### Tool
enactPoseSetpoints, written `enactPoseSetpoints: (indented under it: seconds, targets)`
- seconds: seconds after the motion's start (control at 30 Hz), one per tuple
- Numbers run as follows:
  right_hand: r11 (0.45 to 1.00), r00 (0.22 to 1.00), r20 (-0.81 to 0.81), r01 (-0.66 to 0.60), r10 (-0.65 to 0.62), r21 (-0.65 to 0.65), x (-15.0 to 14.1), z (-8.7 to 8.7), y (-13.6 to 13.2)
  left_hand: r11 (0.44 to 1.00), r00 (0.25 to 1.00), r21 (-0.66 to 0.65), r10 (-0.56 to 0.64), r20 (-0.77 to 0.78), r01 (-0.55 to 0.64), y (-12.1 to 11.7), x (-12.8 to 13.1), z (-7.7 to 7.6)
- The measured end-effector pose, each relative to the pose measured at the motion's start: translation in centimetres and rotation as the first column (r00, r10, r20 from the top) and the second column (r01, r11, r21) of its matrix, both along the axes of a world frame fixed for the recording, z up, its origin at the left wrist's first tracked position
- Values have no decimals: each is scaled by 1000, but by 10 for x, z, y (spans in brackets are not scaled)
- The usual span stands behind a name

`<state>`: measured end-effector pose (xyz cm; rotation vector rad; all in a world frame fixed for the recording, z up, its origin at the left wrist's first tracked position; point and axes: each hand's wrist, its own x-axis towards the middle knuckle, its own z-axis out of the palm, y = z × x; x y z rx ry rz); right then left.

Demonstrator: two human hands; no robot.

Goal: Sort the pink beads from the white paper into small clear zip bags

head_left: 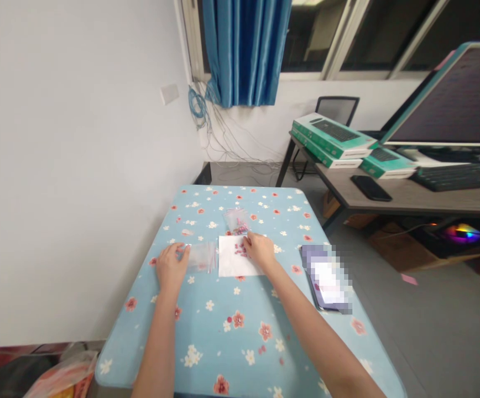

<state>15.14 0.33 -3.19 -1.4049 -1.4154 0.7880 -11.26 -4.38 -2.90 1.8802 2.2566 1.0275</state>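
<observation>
Small dark-pink pieces, bead-like (240, 250), lie in a loose group on a white sheet of paper (229, 266) at the middle of the table. Over the sheet's right part, my right hand (261, 250) has its fingertips pinched together beside these pieces; what they hold, if anything, is hidden. My left hand (171, 268) rests on the table with thumb and fingers apart, its thumb at the left edge of a clear zip bag (201, 257). A second clear zip bag (236, 219), with pink pieces in its lower end, lies just behind the paper.
A flowered blue cloth covers the table (210, 337). A small clear-pink scrap (187, 232) lies behind my left hand. At the right edge sits a tablet-like device (327, 279), its screen blurred. A desk (348, 190) with keyboard boxes (331, 135) stands beyond; a wall rises at left.
</observation>
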Motion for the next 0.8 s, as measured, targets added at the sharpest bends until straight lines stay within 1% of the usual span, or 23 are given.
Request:
enactPoseSetpoints:
  seconds: [0.03,0.1,0.2,0.27,0.33,0.47,0.53,0.57,0.63,0.7,0.8]
  targets:
    - [1000,1000,-7,1,-1,-2,0,-1,0,1000,1000,1,-4,5,4,0,0,0]
    - [1000,999,43,9,-10,12,0,-2,-1,1000,1000,2,-13,12,13,1,-1,-1]
    - [999,973,230,5,-17,51,1,-5,-2,999,999,11,-34,19,33,1,-2,-1]
    - [999,918,395,-6,-13,47,1,-5,-2,999,999,22,-41,19,41,1,-3,-1]
    - [1000,854,519,-15,3,18,0,-3,-3,999,999,33,-42,21,42,2,-4,-1]
    - [997,743,666,-34,67,-63,-1,3,-5,996,999,73,-46,26,44,2,-4,-1]
    - [995,652,752,-35,95,-96,-1,7,-6,994,999,97,-47,22,45,3,-5,-1]
    - [994,612,785,-32,99,-100,-1,8,-6,993,999,105,-49,20,47,3,-4,-1]
    - [996,574,815,-28,82,-81,-1,9,-7,991,998,118,-59,15,57,3,-4,1]
    - [998,567,822,-31,61,-52,-1,9,-8,989,997,135,-69,14,67,3,-2,4]
    - [999,578,816,-38,28,-8,-1,9,-9,986,996,149,-82,38,76,6,3,13]
